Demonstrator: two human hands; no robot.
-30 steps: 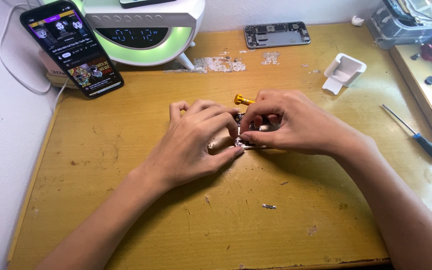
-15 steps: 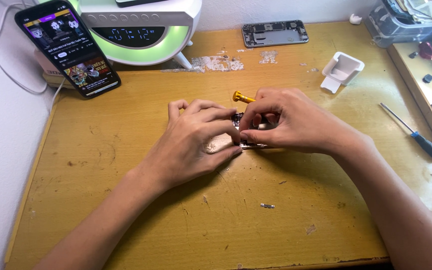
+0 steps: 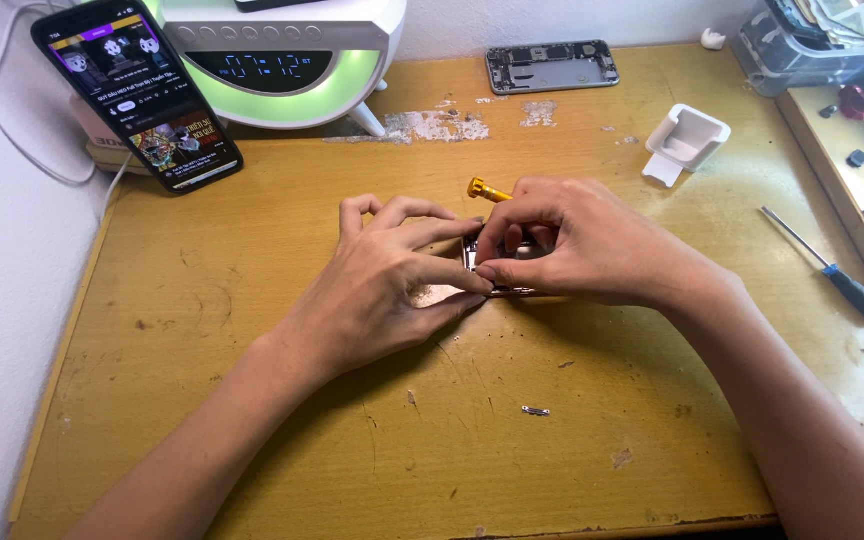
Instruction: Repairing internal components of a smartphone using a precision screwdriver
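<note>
1. A small metal part (image 3: 497, 272) lies near the middle of the desk (image 3: 252, 420), mostly hidden under both hands.
2. The left hand (image 3: 387, 285) and right hand (image 3: 577, 245) pinch it with narrow fingertips.
3. A gold screwdriver (image 3: 487, 190) lies just behind them.

Two bare forearms, left hand (image 3: 387, 285) and right hand (image 3: 577, 245), no sleeves, unadorned fingers (image 3: 452, 272).

The desk (image 3: 252, 420) was worn yellow-brown wood. A gold tool (image 3: 487, 190) showed behind the hands. The clock (image 3: 272, 70) was white, glowing green. One screwdriver (image 3: 832, 270) had a black and blue handle.
</note>
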